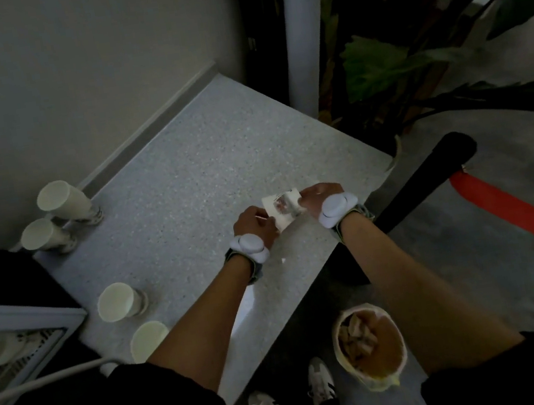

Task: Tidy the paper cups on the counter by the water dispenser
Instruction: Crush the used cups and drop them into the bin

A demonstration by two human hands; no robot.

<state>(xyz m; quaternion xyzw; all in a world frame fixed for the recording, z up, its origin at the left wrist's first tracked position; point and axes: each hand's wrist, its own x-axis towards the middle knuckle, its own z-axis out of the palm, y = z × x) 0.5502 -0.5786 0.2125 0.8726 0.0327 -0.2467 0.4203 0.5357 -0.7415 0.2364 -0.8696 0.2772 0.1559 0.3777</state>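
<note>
Both hands, left hand (pixel 254 222) and right hand (pixel 318 196), closed on one paper cup (pixel 283 210) above the counter (pixel 202 149); gentle, even pressure should avoid crushing it.

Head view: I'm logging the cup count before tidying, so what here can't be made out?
- Item held between left hand and right hand: blurred and part-covered by fingers; cup or wrapper, cannot tell.
- Nearest cup: base hidden by the left forearm.
- Dispenser: cut off by the left edge.
- Bin contents: too dark to identify.
- Back cups: whether they are stacks is unclear.
</note>
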